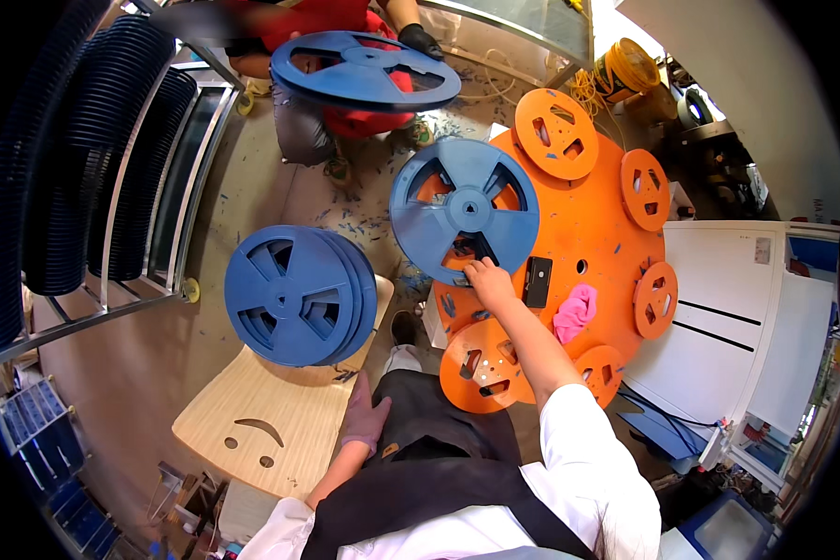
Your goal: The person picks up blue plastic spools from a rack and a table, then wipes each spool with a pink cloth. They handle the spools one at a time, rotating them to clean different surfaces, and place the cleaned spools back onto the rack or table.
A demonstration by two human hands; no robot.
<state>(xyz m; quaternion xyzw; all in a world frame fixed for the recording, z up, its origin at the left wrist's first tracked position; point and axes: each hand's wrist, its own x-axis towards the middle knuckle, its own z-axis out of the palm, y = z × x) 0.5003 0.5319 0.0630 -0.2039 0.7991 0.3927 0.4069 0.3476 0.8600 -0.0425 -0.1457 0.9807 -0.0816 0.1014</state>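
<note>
A blue plastic reel (511,219) with three wide openings lies over the near-left part of a round orange table (593,215). My right hand (483,280), bare, is at the reel's near rim. Its fingers are pinched together beside a small dark piece, and what is between them is hidden. My left hand (364,416), in a thin pinkish glove, hangs beside my lap, holding nothing, thumb apart from the fingers. To its upper left, a stack of blue reels (252,303) rests on a wooden chair (205,415). A black box-shaped item (537,282) lies right of my right hand.
Several orange discs (556,133) ring the table, and a pink cloth (576,313) lies on it. Across from me, a person in red with a black glove (421,41) holds another blue reel (369,58). A metal rack (154,187) of dark reels stands left. Blue scraps litter the floor.
</note>
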